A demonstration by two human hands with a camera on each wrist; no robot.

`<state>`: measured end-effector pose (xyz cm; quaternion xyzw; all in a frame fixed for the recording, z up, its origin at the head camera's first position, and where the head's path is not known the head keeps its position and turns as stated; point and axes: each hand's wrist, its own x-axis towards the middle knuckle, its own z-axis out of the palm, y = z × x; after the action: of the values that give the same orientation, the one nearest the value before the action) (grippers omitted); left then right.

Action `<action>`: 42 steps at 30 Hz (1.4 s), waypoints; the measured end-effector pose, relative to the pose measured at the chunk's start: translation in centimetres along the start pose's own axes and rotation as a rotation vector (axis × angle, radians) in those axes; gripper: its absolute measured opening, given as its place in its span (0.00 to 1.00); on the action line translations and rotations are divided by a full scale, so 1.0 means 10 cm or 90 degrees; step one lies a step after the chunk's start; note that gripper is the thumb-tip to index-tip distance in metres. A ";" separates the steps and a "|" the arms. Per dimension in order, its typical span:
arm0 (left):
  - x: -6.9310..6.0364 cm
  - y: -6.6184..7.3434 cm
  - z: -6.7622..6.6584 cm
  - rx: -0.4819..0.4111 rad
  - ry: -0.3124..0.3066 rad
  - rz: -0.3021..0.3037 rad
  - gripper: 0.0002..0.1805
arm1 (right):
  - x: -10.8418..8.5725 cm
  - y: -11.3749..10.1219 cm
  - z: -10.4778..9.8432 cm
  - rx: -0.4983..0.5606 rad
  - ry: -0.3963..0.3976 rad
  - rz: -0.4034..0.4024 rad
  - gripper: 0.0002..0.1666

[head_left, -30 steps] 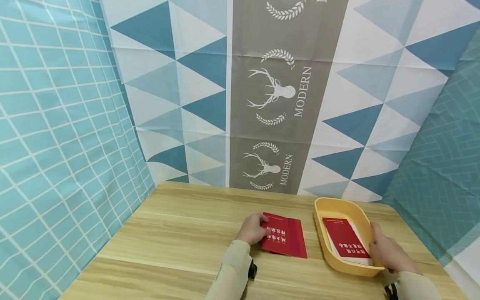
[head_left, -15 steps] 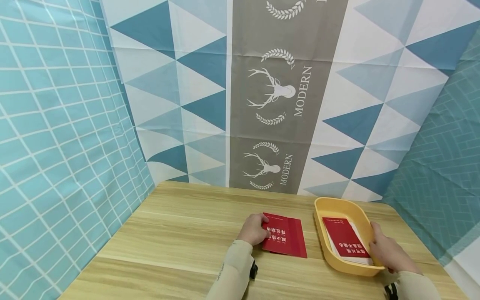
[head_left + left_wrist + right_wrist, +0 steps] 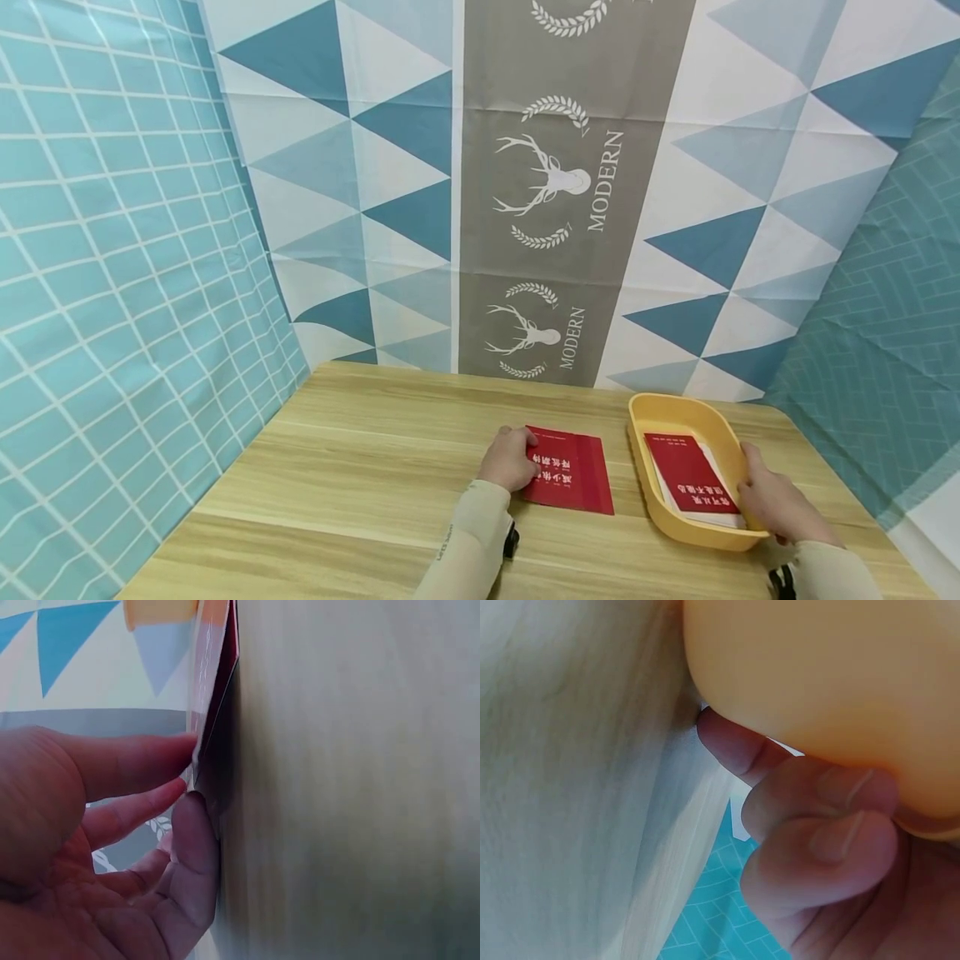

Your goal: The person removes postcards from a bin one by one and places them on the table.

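Red packets with pale lettering point(image 3: 570, 479) lie on the table, and the left hand point(image 3: 508, 460) holds their left edge. In the left wrist view the left hand point(image 3: 112, 825) pinches the edge of a packet point(image 3: 214, 667) between thumb and fingers, slightly raised off the wood. At the right, the right hand point(image 3: 783, 504) grips the right rim of a yellow-orange tray point(image 3: 651, 500). Inside the tray a red packet point(image 3: 686, 471) lies over white ones. The right wrist view has the right hand's curled fingers point(image 3: 817, 855) against the tray's outer wall point(image 3: 817, 682).
The light wooden table point(image 3: 337, 467) extends left of the packets. A patterned cloth point(image 3: 397, 208) hangs behind its back edge. Blue tiled-look sheets stand at the left point(image 3: 112, 250) and right point(image 3: 885, 333).
The left hand and sleeve have shifted slightly to the right, and a lower packet's edge that showed under the top one is now out of sight. The right hand and tray have stayed put.
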<state>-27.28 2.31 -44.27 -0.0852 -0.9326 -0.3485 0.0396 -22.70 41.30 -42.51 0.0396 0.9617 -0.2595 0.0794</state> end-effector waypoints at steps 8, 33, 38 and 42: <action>-0.03 0.06 0.01 0.030 0.014 -0.010 0.19 | 0.00 -0.03 0.00 -0.004 0.002 0.001 0.39; 0.00 0.03 0.08 0.039 0.020 -0.044 0.19 | -0.01 -0.01 0.02 -0.001 0.001 0.002 0.40; -0.01 0.04 0.06 0.043 0.018 -0.044 0.19 | 0.00 -0.01 0.01 -0.004 0.003 0.001 0.40; -0.02 0.05 0.05 0.048 0.017 -0.043 0.19 | 0.00 -0.01 0.01 -0.005 0.002 0.004 0.40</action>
<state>-26.99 2.97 -44.34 -0.0476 -0.9469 -0.3151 0.0434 -22.70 41.16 -42.50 0.0426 0.9627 -0.2553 0.0792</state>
